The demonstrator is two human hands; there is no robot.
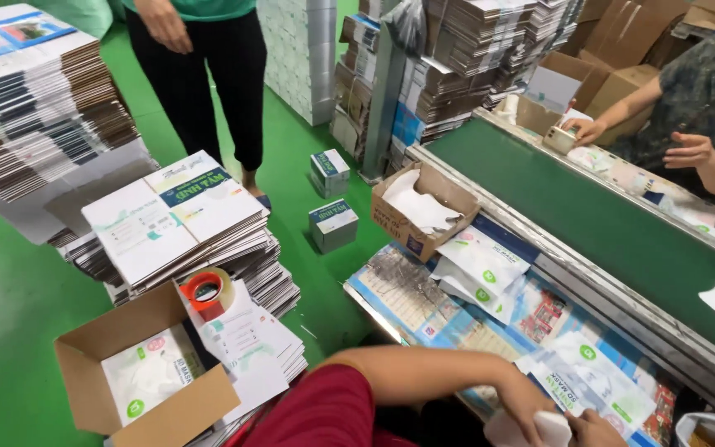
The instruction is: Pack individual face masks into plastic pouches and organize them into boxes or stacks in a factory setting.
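Both hands meet at the bottom edge of the view, low over the counter (424, 310). The left hand (527, 410) comes in from a bare forearm that runs across from the red-sleeved shoulder, wrist bent downward, fingers curled around a white mask packet (531, 429). The right hand (596, 430) shows only its knuckles at the frame edge; it seems to pinch the same packet from the other side, though most of it is cut off. The packet sits between the two hands, touching both, just in front of a loose spread of white pouches with green dots (597, 381) lying on the counter.

Farther up the counter, a small open cardboard box (419, 207) holds white material, with more pouches (482, 265) just beside it. A green conveyor belt (606, 223) runs alongside. Across it, another person's hands (589, 128) work at a carton. To the left, an open carton (138, 377) holds a packet, a red tape dispenser (206, 291) rests on stacks of flat printed cartons (179, 219), and a standing person's legs (208, 83) are on the green floor (10, 306).
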